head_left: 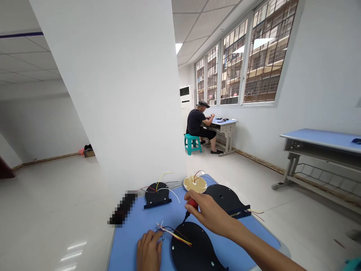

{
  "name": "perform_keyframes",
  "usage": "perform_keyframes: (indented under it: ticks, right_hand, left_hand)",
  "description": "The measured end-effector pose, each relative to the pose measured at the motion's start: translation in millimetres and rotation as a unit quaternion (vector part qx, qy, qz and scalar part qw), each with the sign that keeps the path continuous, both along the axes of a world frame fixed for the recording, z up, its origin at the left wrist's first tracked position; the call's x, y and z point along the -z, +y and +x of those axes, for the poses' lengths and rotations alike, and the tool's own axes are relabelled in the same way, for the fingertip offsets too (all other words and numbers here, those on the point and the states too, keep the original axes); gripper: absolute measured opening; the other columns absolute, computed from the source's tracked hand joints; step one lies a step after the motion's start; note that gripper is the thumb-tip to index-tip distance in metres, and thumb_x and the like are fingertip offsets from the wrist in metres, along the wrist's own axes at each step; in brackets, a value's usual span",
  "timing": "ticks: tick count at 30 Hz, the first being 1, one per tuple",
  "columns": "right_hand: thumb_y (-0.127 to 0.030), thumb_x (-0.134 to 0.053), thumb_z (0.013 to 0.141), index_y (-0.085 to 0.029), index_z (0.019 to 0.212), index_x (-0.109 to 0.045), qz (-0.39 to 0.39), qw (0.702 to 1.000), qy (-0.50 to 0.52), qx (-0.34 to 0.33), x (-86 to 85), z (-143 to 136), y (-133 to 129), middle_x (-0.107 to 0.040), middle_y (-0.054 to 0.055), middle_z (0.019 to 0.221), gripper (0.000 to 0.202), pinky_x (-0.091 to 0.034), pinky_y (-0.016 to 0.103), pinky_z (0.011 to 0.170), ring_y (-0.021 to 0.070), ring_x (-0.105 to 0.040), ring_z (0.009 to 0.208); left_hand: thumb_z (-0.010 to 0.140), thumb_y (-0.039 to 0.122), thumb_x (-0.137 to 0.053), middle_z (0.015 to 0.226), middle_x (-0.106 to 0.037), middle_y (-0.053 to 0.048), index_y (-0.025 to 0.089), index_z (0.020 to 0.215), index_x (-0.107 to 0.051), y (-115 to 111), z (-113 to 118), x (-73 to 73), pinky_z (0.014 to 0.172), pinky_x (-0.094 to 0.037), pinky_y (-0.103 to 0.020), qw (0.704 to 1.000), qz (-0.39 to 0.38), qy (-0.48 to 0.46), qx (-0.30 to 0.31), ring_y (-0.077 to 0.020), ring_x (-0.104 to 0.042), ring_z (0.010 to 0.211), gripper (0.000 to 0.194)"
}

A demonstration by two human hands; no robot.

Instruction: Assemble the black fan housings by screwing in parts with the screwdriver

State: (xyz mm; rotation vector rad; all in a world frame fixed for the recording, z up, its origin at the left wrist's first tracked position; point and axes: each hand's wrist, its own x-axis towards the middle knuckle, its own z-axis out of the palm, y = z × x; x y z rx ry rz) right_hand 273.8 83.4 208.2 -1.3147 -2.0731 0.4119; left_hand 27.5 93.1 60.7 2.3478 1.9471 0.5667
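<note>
Screwdriver (187, 213) in right hand (208, 211)

Three black plates (153, 197) on the near counter (138, 218), roughly 10, 2 and 6 o'clock, plus one gold disc (194, 187) at 12. Just the one red-handled screwdriver (192, 203) tbh, one left hand (149, 250), one right hand (208, 210). Blue-topped counters (329, 136), I get three. One other person (195, 121), one teal stool (193, 138) under them.

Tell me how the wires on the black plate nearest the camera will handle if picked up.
The wires look thin and curve loosely, so they'd probably flex easily. Their free ends spread apart near the left hand, so they'd likely splay. Since they enter the black plate at one spot, a tug might strain them there.
</note>
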Motion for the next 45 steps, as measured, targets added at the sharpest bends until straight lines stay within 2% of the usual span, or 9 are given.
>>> perform_keyframes:
  ticks: [5,13,16,19,22,26,30,39,45]
  right_hand:
    - [-0.026,-0.046,0.093,-0.023,0.098,-0.054,-0.016,0.999,0.032,-0.013,0.7,6.0,-12.6,-0.068,0.003,0.089,0.010,-0.046,0.032,0.073,0.0186,-0.062,0.080]
    - [-0.033,-0.042,0.097,-0.024,0.099,-0.054,-0.039,0.998,0.034,-0.030,-6.9,9.0,-28.3,-0.066,0.001,0.090,0.015,-0.046,0.032,0.071,0.0177,-0.060,0.079]
    - [-0.036,-0.042,0.097,-0.024,0.099,-0.054,-0.046,0.998,0.043,-0.031,-8.5,9.0,-32.1,-0.066,0.001,0.090,0.016,-0.046,0.032,0.073,0.0171,-0.060,0.079]
    - [-0.036,-0.043,0.097,-0.025,0.098,-0.054,-0.047,0.997,0.051,-0.037,-11.0,6.9,-35.1,-0.066,0.001,0.091,0.016,-0.046,0.031,0.075,0.0168,-0.060,0.081]
    - [-0.035,-0.043,0.097,-0.025,0.097,-0.055,-0.049,0.996,0.053,-0.051,-15.8,2.9,-37.7,-0.065,0.000,0.091,0.015,-0.046,0.030,0.073,0.0166,-0.060,0.081]
    - [-0.033,-0.045,0.096,-0.025,0.098,-0.055,-0.038,0.997,0.039,-0.055,-24.3,-1.5,-40.9,-0.066,0.001,0.093,0.013,-0.046,0.031,0.076,0.0176,-0.060,0.085]
    - [-0.030,-0.045,0.095,-0.024,0.098,-0.055,-0.031,0.997,0.028,-0.060,-31.4,-2.8,-43.5,-0.066,0.001,0.095,0.012,-0.046,0.033,0.079,0.0180,-0.061,0.088]
    - [-0.025,-0.048,0.095,-0.022,0.102,-0.056,-0.007,0.998,-0.004,-0.059,-32.6,-1.4,-47.4,-0.068,0.004,0.098,0.011,-0.048,0.033,0.081,0.0197,-0.063,0.092]
    - [-0.025,-0.047,0.095,-0.022,0.102,-0.056,0.026,0.998,-0.018,-0.048,-33.3,5.3,-48.1,-0.068,0.005,0.095,0.011,-0.049,0.035,0.081,0.0202,-0.064,0.091]
  left_hand:
    - [0.089,0.006,-0.046,0.092,-0.074,-0.005,0.025,0.096,-0.074,0.1,10.0,-9.7,0.080,-0.047,-0.037,0.997,0.018,0.069,0.018,-0.0244,-0.067,0.089,0.034]
    - [0.088,0.002,-0.042,0.085,-0.071,-0.004,0.021,0.082,-0.068,-2.1,2.2,-0.7,0.076,-0.047,-0.038,0.998,0.043,0.038,0.034,-0.0229,-0.066,0.082,0.032]
    - [0.088,0.009,-0.045,0.077,-0.070,-0.002,0.022,0.079,-0.065,-9.0,-0.2,9.4,0.070,-0.049,-0.035,0.993,0.094,-0.036,0.059,-0.0220,-0.066,0.073,0.026]
    - [0.085,0.014,-0.050,0.071,-0.068,0.001,0.024,0.078,-0.064,-17.8,5.9,17.1,0.068,-0.050,-0.029,0.973,0.130,-0.173,0.077,-0.0179,-0.065,0.069,0.018]
    - [0.080,0.014,-0.052,0.068,-0.066,0.004,0.025,0.075,-0.062,-24.8,18.4,15.9,0.067,-0.050,-0.024,0.945,0.126,-0.287,0.089,-0.0147,-0.065,0.066,0.016]
    - [0.081,0.019,-0.054,0.070,-0.067,0.004,0.026,0.084,-0.064,-27.1,31.2,8.9,0.066,-0.052,-0.024,0.918,0.150,-0.350,0.113,-0.0140,-0.064,0.064,0.013]
    - [0.086,0.024,-0.054,0.077,-0.070,0.003,0.029,0.100,-0.067,-24.9,36.2,6.6,0.070,-0.054,-0.027,0.911,0.187,-0.341,0.140,-0.0156,-0.066,0.071,0.020]
    - [0.084,0.011,-0.059,0.081,-0.072,0.003,0.026,0.100,-0.066,-17.3,34.3,-10.8,0.068,-0.056,-0.027,0.916,0.223,-0.222,0.250,-0.0151,-0.069,0.074,0.023]
    - [0.086,0.014,-0.059,0.080,-0.072,0.002,0.026,0.102,-0.066,-15.2,42.0,-21.4,0.070,-0.057,-0.028,0.912,0.238,-0.215,0.255,-0.0156,-0.069,0.074,0.021]
